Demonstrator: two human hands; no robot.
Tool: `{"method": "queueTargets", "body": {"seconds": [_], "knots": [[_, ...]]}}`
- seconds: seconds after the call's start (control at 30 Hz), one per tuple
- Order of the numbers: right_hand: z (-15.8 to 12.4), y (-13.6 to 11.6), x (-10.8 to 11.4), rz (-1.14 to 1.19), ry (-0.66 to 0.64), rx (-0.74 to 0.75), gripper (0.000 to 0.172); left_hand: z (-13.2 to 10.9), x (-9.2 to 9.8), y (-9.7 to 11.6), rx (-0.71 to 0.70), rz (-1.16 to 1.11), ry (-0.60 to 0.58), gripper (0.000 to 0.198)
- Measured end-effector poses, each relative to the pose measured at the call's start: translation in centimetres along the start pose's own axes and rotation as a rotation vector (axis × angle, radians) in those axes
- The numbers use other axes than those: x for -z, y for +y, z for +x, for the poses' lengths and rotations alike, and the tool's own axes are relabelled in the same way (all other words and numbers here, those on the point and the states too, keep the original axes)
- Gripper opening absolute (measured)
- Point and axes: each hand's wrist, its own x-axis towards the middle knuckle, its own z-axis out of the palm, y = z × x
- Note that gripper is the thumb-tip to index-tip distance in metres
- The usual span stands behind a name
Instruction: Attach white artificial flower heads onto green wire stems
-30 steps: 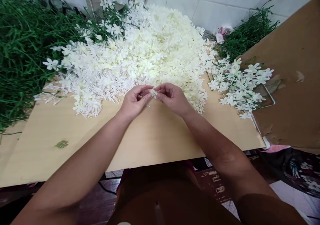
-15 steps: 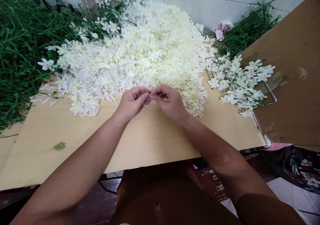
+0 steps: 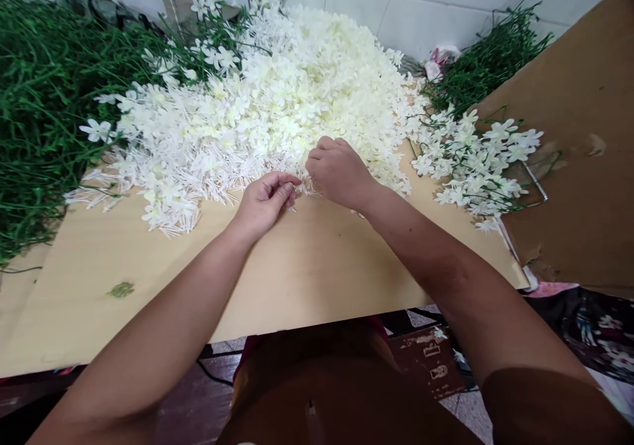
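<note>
A large pile of white artificial flowers with thin white stems covers the back of the table. At its front edge my left hand is closed, thumb pressed to the fingers; whatever it pinches is too small to make out. Just to the right, my right hand is over the flowers, palm down with curled fingers. Its fingertips are hidden behind the back of the hand, so I cannot see what they hold.
Green plastic stems are heaped on the left, with a smaller green bunch at the back right. Flowers joined to stems lie by a cardboard sheet. A small yellowish-green scrap rests on the table.
My right hand has parted from my left, moving slightly up and right over the pile and turning palm down. My left hand has stayed nearly in place.
</note>
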Motion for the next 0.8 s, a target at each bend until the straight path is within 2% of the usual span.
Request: {"method": "queueTargets", "body": {"seconds": [0.13, 0.27, 0.37, 0.5, 0.6, 0.8], "knots": [[-0.6, 0.2, 0.9, 0.203, 0.186, -0.016, 0.021, -0.1, 0.1, -0.4, -0.005, -0.017, 0.008, 0.007], [-1.6, -0.7, 1.3, 0.411, 0.411, -0.058, 0.016, -0.1, 0.4, -0.4, -0.014, -0.084, -0.018, 0.033], [-2.3, -2.1, 0.4, 0.395, 0.535, -0.033, 0.020, -0.1, 0.6, -0.2, -0.021, -0.121, -0.073, 0.050], [-3.2, -3.7, -1.7, 0.288, 0.514, 0.073, 0.027, -0.1, 0.7, 0.1, -0.022, -0.088, -0.104, 0.054], [-3.5, -4.1, -2.5, 0.290, 0.487, 0.118, 0.028, -0.2, 0.5, 0.2, 0.012, -0.058, -0.079, 0.048], [-4.0, -4.3, -1.3, 0.488, 0.629, 0.019, 0.015, -0.2, 0.0, 0.4, 0.052, -0.020, 0.039, 0.027]]}}
